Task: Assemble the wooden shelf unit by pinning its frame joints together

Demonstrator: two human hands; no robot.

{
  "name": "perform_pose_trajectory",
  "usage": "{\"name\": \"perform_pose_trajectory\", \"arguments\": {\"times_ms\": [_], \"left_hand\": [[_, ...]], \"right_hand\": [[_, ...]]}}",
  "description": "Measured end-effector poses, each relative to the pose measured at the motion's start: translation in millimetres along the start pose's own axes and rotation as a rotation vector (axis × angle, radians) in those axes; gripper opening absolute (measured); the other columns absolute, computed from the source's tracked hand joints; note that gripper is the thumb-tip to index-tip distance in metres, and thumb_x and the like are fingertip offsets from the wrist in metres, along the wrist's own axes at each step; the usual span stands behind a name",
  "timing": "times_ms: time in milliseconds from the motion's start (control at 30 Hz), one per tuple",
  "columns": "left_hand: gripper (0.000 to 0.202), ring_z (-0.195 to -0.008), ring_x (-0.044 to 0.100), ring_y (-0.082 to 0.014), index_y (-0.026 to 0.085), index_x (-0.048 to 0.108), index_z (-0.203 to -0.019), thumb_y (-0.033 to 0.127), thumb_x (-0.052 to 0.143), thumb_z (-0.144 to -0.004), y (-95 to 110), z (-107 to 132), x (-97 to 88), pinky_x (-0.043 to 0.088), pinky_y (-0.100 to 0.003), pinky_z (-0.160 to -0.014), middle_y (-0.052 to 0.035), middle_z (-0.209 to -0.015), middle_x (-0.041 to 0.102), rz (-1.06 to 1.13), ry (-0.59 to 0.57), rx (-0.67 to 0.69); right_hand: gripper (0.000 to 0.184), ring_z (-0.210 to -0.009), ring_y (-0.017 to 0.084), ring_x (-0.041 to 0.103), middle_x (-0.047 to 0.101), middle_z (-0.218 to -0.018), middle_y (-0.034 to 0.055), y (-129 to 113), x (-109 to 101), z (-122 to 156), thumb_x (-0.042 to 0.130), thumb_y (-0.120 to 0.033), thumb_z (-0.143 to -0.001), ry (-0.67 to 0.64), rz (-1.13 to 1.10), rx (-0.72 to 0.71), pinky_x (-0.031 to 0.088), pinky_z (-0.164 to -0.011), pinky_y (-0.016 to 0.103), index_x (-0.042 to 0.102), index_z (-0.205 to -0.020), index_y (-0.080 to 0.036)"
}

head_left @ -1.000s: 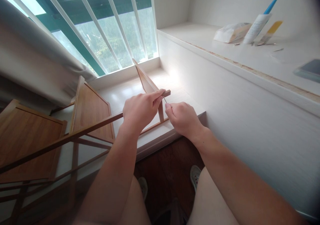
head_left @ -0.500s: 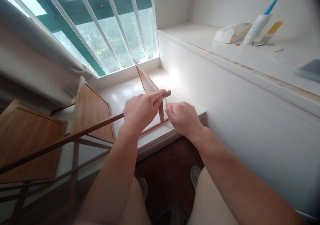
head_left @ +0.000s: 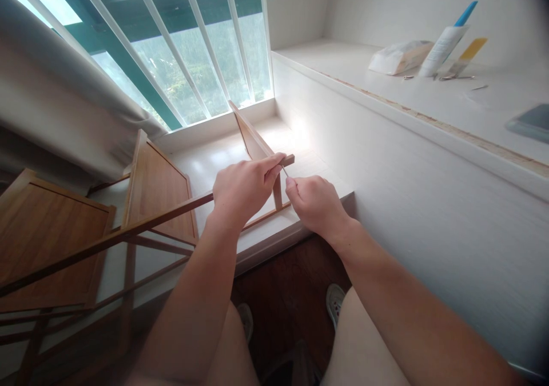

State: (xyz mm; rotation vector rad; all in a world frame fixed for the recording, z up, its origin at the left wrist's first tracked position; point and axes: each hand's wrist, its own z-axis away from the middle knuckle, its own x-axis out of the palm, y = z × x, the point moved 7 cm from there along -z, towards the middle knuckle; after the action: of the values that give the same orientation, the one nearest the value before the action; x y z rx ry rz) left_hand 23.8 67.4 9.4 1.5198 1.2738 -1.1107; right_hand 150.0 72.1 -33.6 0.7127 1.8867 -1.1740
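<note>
My left hand [head_left: 244, 186] is wrapped round a long wooden bar [head_left: 171, 214] of a shelf frame, close to its far end, with thumb and forefinger at the tip. Just right of it, my right hand [head_left: 317, 203] is closed on a thin metal rod [head_left: 284, 171]. The rod's far end meets the underside of the bar beside my left fingertips; its other end is hidden in my right fist. Below and behind my hands stands an upright wooden panel [head_left: 253, 137] joined to the frame. Two more wooden panels [head_left: 160, 188] stand at the left.
A white ledge [head_left: 343, 106] with a chipped edge runs along the right. On it are a plastic bag [head_left: 398, 57], a white tube [head_left: 441, 51], a yellow-handled brush [head_left: 472, 51], small metal pieces and a phone-like slab [head_left: 532, 123]. A barred window [head_left: 193, 54] and curtain [head_left: 64, 83] lie ahead.
</note>
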Motion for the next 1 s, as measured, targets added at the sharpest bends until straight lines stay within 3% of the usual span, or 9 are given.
{"name": "perform_pose_trajectory", "arguments": {"times_ms": [333,567,800,1000], "left_hand": [[0.038,-0.087,0.069,-0.0256,0.052,0.060,-0.129,0.048,0.036,-0.100,-0.2,-0.9,-0.6,0.038,-0.033,-0.064,0.0027,-0.103,0.077,0.015,-0.013,-0.017],[0.037,-0.084,0.070,-0.0256,0.052,0.060,-0.128,0.050,0.036,-0.100,-0.3,-0.2,-0.8,0.036,-0.033,-0.061,0.0037,-0.102,0.077,-0.007,0.007,-0.004],[0.038,-0.086,0.069,-0.0259,0.052,0.060,-0.129,0.049,0.035,-0.100,0.5,0.3,-1.2,0.039,-0.033,-0.063,0.0026,-0.103,0.077,0.007,-0.010,-0.017],[0.039,-0.086,0.069,-0.0261,0.052,0.059,-0.130,0.049,0.035,-0.100,-0.8,0.0,0.2,0.037,-0.033,-0.061,0.0027,-0.103,0.077,-0.001,0.003,-0.008]], "right_hand": [[0.049,-0.057,0.016,0.047,0.060,-0.063,0.0055,-4.3,1.6,0.7,0.031,-0.034,-0.102,-0.004,0.039,-0.026,0.019,-0.058,0.032,0.062,-0.067,-0.017],[0.047,-0.056,0.015,0.042,0.055,-0.060,0.0038,-2.8,0.8,0.3,0.032,-0.034,-0.100,0.019,-0.014,-0.024,0.020,-0.058,0.032,0.056,-0.063,-0.018],[0.047,-0.053,0.013,0.037,0.039,-0.052,-0.0020,3.9,4.8,0.0,0.033,-0.036,-0.100,0.037,-0.362,0.025,0.027,-0.057,0.029,0.038,-0.056,-0.022],[0.048,-0.049,0.012,0.038,0.037,-0.050,-0.0031,6.4,21.6,3.5,0.036,-0.039,-0.099,0.045,-0.747,0.121,0.029,-0.052,0.028,0.035,-0.055,-0.023]]}}
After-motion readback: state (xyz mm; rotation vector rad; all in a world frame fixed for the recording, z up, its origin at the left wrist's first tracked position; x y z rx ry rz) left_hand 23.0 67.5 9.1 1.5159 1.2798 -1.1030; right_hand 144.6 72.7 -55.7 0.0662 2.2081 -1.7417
